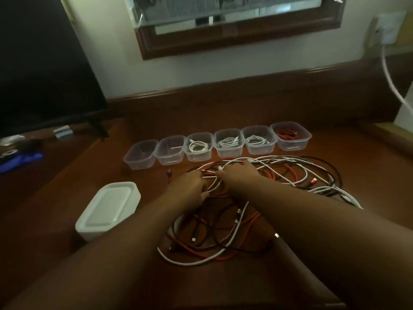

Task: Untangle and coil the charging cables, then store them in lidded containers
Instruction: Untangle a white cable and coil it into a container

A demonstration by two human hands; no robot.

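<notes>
Both hands work in the tangled cables [257, 175]: the left hand [190, 186] pinches a white cable [232, 163], and the right hand [240, 173] curls around it too. No writing is readable anywhere.

A dark wooden surface [67, 209] with a raised back edge stands against a pale wall [116, 54]. A dark flat screen [40, 68] fills the upper left. A wood-framed mirror [237, 21] hangs on the wall above. At far left lies a blue object [20, 162], blurred. At upper right, a white wall socket [390, 27] with a white cord [393, 83] hanging from it.
</notes>
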